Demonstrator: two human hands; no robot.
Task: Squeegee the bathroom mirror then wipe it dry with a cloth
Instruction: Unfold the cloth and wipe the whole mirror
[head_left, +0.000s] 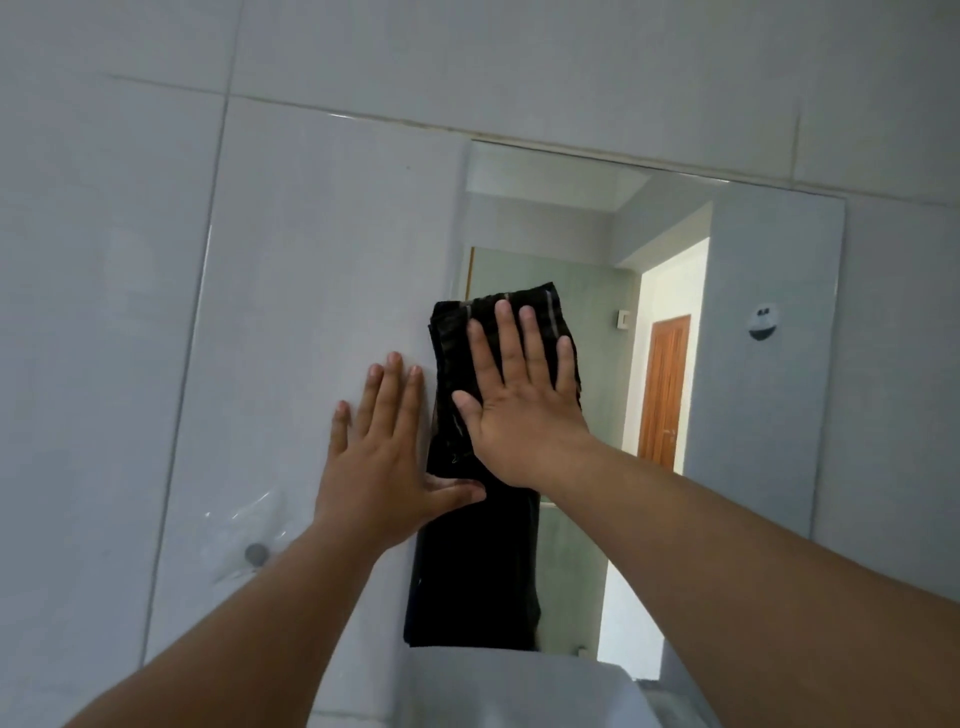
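Only one view here, the head cam, tilted up at the wall.

The key thing: the cloth (457, 364) is a dark folded strip pinned flat to the mirror (311, 260) under the right hand (519, 410). Its long axis runs roughly up-down, leaning a bit; the top edge pokes out just above the fingertips. The dark block below the hand could be more cloth hanging down or just something reflected, can't tell which. The right palm sits on the upper part of the cloth, fingers straight and slightly spread, pointing up, so it's pressing rather than gripping. The left hand (384, 447) is flat on bare glass just beside the cloth's left edge, fingers straight and close together, thumb stretched right until it touches the cloth under the right palm. So the right hand owns the cloth, and the left looks like it's just bracing.

My guess is we're in the drying part; no squeegee in sight. Most of the open glass lies to the left and to the right of the hands, so the next stroke probably goes sideways, with flat pressure keeping the fold from bunching.

Surface: the mirror is glued flat on grey wall tile (78, 312), frameless, and I can't make out any streaks or drops. There's a clear holder with a round fixing (255, 554) low on the left.

Room, in the reflection: tiled walls, a wooden door (665, 389), a bright doorway, and a small round white thing (762, 321) on the wall.
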